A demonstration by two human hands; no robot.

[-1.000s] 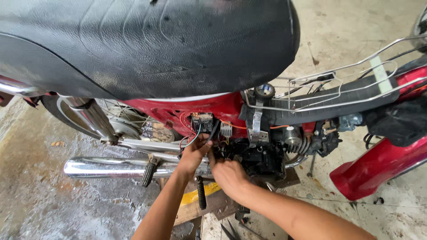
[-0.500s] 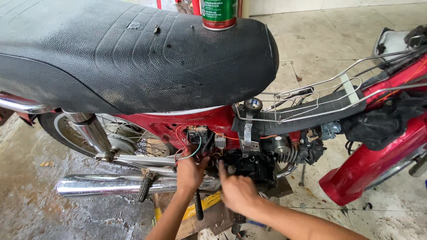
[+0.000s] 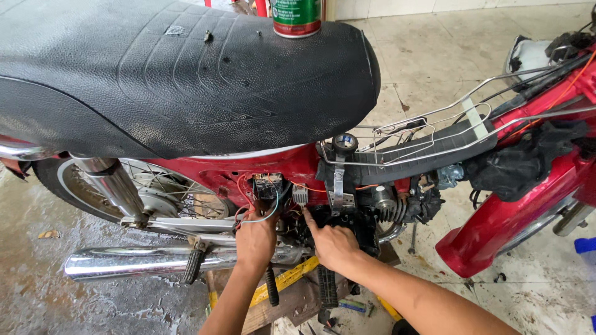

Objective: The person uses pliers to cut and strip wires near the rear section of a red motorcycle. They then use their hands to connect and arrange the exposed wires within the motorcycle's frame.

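- Hands hold nearly the same spot as half a second ago: both remain under the front end of the wide black textured vinyl seat (image 3: 186,80), at the open side of the red motorcycle frame (image 3: 298,164).
- Camera view has shifted, so more of the seat's top shows, and a green-and-red cylindrical can (image 3: 297,17) standing on the seat's far edge is now in sight.
- Left hand (image 3: 256,239) is just below the seat's front, back of the hand toward the camera; its fingers curl up into the loose red, blue and white wires (image 3: 257,208). Whether that grip pinches a wire or only rests among them I cannot tell; the fingertips are hidden.
- Right hand (image 3: 332,243) sits just beside the left, toward the front of the bike from the seat. Its index finger is stretched out and touches the dark engine parts (image 3: 347,217) under a small white ribbed connector block (image 3: 300,194); the other fingers are folded in, holding nothing that shows.
- Compared with a second ago, the right hand has come up from lower beside the engine to this pointing pose, which I judge as feeling for or locating a part, not pulling one free.
- Below the seat's rear lies the long chrome exhaust pipe (image 3: 155,260); a yellow-edged wooden board (image 3: 292,279) lies on the wet concrete floor (image 3: 37,291) under the hands.
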